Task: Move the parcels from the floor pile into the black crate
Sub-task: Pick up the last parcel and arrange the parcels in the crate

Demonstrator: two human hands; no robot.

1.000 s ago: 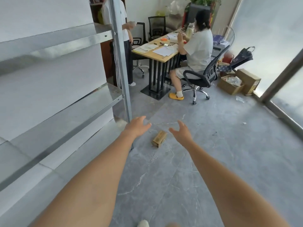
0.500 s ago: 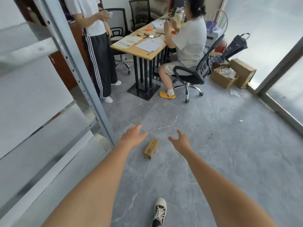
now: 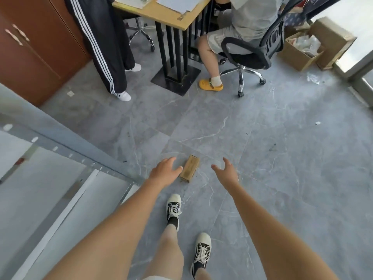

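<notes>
Parcel: one small brown box (image 3: 190,168) lies alone on the grey floor (image 3: 272,158), right between the two reaching hands.
Long axis: it runs from near-left to far-right, the near end towards the left shoe (image 3: 173,206), the far end aimed up at the desk (image 3: 161,12).
Lie: flat on a long side, not on end.
Left hand (image 3: 164,172): fingers spread and relaxed, holding nothing, its fingertips right at the box's left edge; whether they touch it, I cannot tell.
Right hand (image 3: 227,173): also spread and empty, fingers fanned out, just to the right of the box and clear of it.
Feet: both in black-and-white shoes, the left one planted just behind the box, the right shoe (image 3: 201,252) further back.
Left side: a metal shelf rail (image 3: 66,146) slants across the view, beside the left arm.
Far end: a person sits on a black office chair (image 3: 248,53) at the desk, another stands beside it in striped black trousers (image 3: 105,41), and open cardboard boxes (image 3: 314,43) sit by the window.
</notes>
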